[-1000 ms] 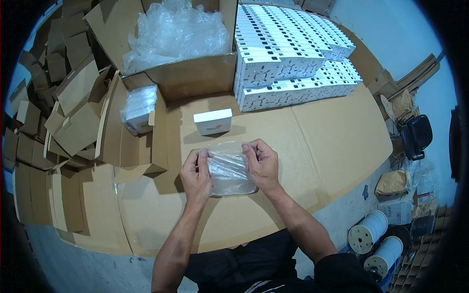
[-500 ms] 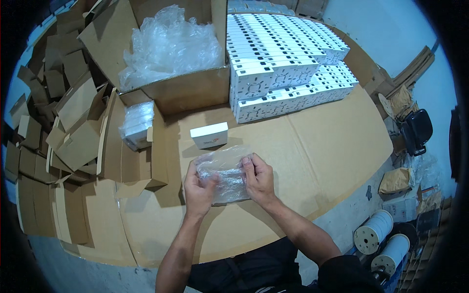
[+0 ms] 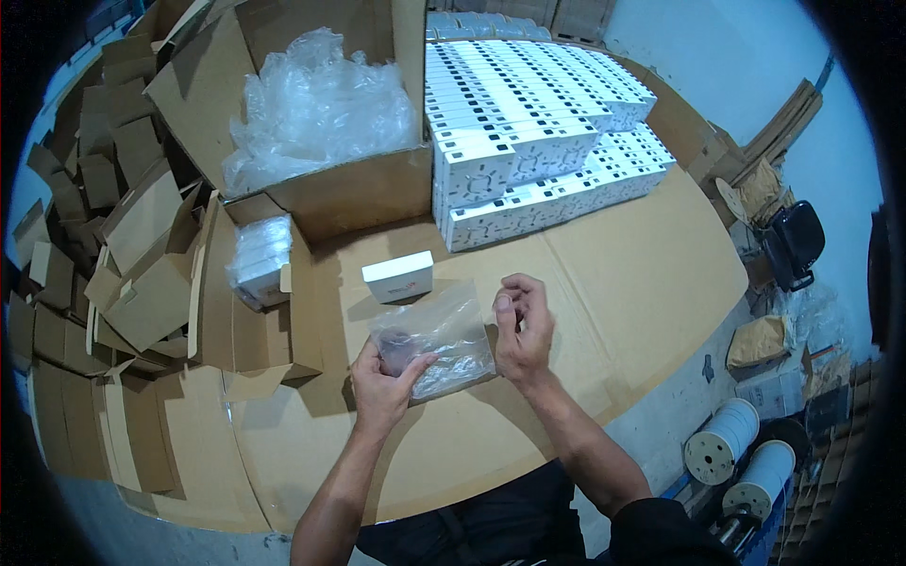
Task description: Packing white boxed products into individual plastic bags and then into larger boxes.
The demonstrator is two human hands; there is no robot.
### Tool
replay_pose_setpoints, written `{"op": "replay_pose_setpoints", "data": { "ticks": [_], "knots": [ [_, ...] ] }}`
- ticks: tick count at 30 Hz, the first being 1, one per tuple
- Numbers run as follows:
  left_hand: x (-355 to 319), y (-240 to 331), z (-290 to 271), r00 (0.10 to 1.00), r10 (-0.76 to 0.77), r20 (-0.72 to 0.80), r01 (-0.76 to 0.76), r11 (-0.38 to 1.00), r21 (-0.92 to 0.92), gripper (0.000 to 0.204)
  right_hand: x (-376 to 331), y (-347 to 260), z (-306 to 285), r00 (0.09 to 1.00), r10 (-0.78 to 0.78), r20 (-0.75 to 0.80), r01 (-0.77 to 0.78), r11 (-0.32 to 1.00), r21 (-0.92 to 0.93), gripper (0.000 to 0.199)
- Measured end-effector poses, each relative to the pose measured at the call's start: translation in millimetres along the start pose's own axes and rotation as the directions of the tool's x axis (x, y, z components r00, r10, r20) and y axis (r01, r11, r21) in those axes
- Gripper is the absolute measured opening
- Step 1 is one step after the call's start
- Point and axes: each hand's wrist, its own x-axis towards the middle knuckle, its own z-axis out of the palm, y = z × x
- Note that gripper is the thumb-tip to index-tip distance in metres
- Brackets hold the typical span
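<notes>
My left hand (image 3: 387,382) grips a clear plastic bag (image 3: 444,335) with a dark item inside, held just above the cardboard-covered table (image 3: 642,283). My right hand (image 3: 521,325) hovers at the bag's right edge, fingers curled together and off the plastic, with nothing seen in them. A small white box (image 3: 398,276) lies on the table just beyond the bag.
An open carton full of clear plastic bags (image 3: 316,104) stands at the back. Stacked white boxes (image 3: 528,141) fill the back right. A bundle of wrapped white boxes (image 3: 260,259) lies at left among flattened cartons (image 3: 123,264). White spools (image 3: 722,453) stand on the floor at right.
My right hand has let go of the bag and lifted off to its right edge. The left hand still holds the bag, now tilted.
</notes>
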Motion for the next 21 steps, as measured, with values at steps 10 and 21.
{"op": "replay_pose_setpoints", "data": {
  "ticks": [10, 21],
  "knots": [
    [7.3, -4.5, -8.6, 1.0, 0.001, -0.021, 0.001, 0.997, 0.079, 0.04, 29.4, -30.1, 20.3, 0.558, -0.685, 0.468, 0.829, 0.477, -0.291, 0.029],
    [6.7, -4.1, -9.1, 1.0, 0.01, 0.001, -0.01, 0.983, 0.183, 0.042, 22.5, -28.8, 13.3, 0.574, -0.632, 0.52, 0.813, 0.514, -0.273, 0.025]
  ]
}}
